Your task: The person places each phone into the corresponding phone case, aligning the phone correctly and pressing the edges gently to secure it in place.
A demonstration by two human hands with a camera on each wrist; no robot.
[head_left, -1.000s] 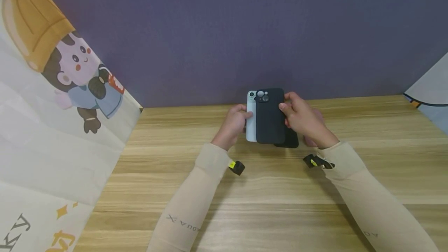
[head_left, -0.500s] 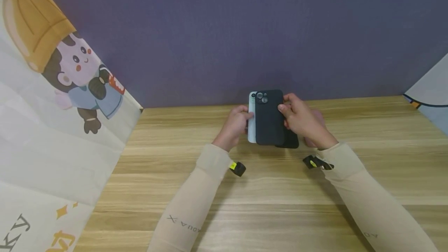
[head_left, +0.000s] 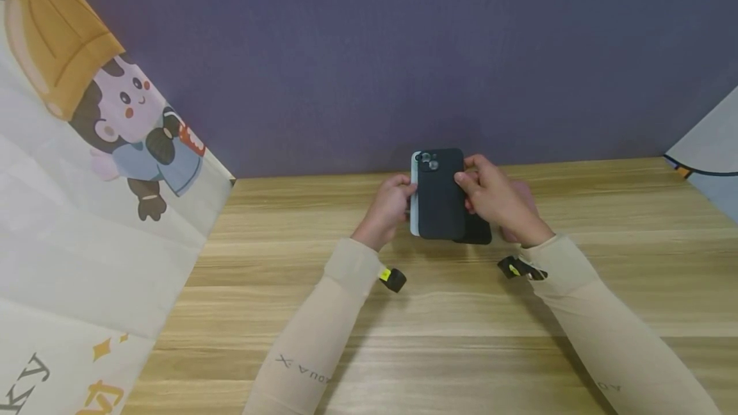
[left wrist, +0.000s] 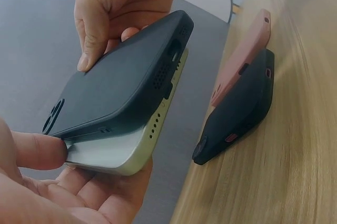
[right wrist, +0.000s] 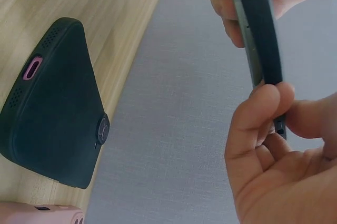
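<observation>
My left hand (head_left: 387,209) grips a pale green-white phone (left wrist: 113,150) by its long side, thumb on top and fingers beneath. Over the back of that phone lies a black phone case (head_left: 441,197), offset to the right, so a strip of the phone shows along its left side. My right hand (head_left: 490,194) pinches the case by its right edge. In the left wrist view the case's bottom end is tilted up off the phone, leaving a gap. The phone's lenses show at the case's camera cutouts.
On the wooden table (head_left: 450,338) a second black-cased phone (right wrist: 58,103) lies partly under the held pair. Beside it is a pink phone or case (left wrist: 245,56), partly hidden by my right hand in the head view. A dark panel (head_left: 369,69) rises behind the table.
The black case has slid left over the phone while the phone shifted slightly right, so the visible strip of phone is narrower. Both hands keep their grip.
</observation>
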